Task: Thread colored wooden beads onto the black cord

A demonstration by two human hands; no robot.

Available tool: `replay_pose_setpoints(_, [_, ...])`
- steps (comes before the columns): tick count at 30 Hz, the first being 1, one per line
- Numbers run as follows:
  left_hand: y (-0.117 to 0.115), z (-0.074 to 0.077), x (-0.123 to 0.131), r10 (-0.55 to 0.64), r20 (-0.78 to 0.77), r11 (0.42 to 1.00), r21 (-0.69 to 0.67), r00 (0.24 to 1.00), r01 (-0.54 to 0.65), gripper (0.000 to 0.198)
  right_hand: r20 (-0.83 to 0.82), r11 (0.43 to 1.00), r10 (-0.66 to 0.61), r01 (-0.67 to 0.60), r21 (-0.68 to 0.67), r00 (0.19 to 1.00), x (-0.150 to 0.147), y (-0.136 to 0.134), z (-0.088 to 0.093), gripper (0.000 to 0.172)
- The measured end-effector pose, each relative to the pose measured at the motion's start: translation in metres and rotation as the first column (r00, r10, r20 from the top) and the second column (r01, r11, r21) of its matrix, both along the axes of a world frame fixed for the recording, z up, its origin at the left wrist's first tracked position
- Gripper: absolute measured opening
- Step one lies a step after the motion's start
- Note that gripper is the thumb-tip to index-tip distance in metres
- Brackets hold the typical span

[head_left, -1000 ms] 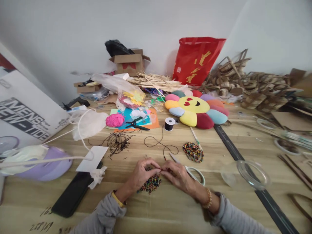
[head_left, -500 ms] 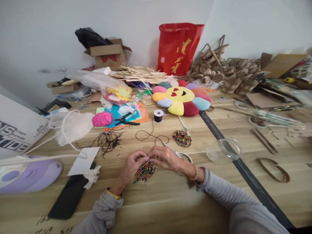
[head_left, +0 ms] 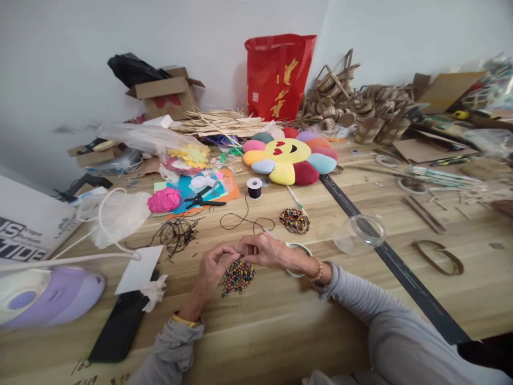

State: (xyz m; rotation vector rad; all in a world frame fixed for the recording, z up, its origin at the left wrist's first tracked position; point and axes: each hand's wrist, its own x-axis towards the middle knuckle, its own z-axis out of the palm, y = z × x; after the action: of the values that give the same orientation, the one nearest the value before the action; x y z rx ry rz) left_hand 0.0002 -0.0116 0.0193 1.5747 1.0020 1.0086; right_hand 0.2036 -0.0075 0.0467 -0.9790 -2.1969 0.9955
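Closely, the left hand [head_left: 214, 264] and right hand [head_left: 262, 250] nearly meet, thumbs and fingers pinched together, though what they grip is too small to make out. Just beneath their fingertips, a heap of multicoloured beads [head_left: 239, 278] lies on the wooden table [head_left: 276, 331], with scissors [head_left: 308, 249] partly hidden by the right wrist. Beyond sit a coiled bead strand [head_left: 294, 220], a spool of black cord [head_left: 254, 190] and a flower cushion [head_left: 288, 152].

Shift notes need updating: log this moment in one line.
left hand: pinched near loose beads | right hand: pinched beside left hand | anything held: cannot tell | scissors: partly behind right hand
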Motion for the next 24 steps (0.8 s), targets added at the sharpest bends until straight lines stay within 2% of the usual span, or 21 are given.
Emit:
replay_pose_setpoints(2, [0.000, -0.001, -0.002, 0.006, -0.030, 1.000, 0.015, 1.000, -0.005, 0.014, -0.059, 0.997, -0.039, 0.035, -0.074, 0.998, -0.006, -0.001, -0.002, 0.006])
replay_pose_setpoints(5, [0.000, -0.003, -0.004, 0.018, -0.091, 0.999, 0.042, 0.996, -0.015, 0.013, -0.088, 0.993, -0.051, 0.041, -0.106, 0.995, -0.007, -0.002, -0.006, 0.005])
replay_pose_setpoints(11, [0.000, -0.007, -0.004, 0.023, -0.145, 0.999, 0.041, 0.989, -0.017, 0.012, -0.063, 1.000, -0.026, 0.026, 0.010, 0.998, -0.004, -0.003, -0.011, 0.006])
replay_pose_setpoints(16, [-0.001, -0.008, -0.001, 0.033, -0.177, 0.998, 0.067, 0.984, -0.021, 0.012, -0.035, 0.999, -0.025, 0.026, 0.019, 0.999, -0.001, 0.000, -0.016, 0.004])
replay_pose_setpoints(20, [-0.002, -0.008, 0.005, 0.054, -0.216, 0.988, 0.155, 0.975, -0.021, 0.010, -0.049, 0.997, -0.046, 0.044, -0.056, 0.998, 0.008, 0.008, -0.017, 0.002])
replay_pose_setpoints(24, [-0.003, -0.012, 0.014, 0.078, -0.335, 0.960, 0.280, 0.939, 0.021, 0.007, -0.058, 0.989, -0.111, 0.105, -0.101, 0.992, 0.019, 0.015, -0.017, 0.005])
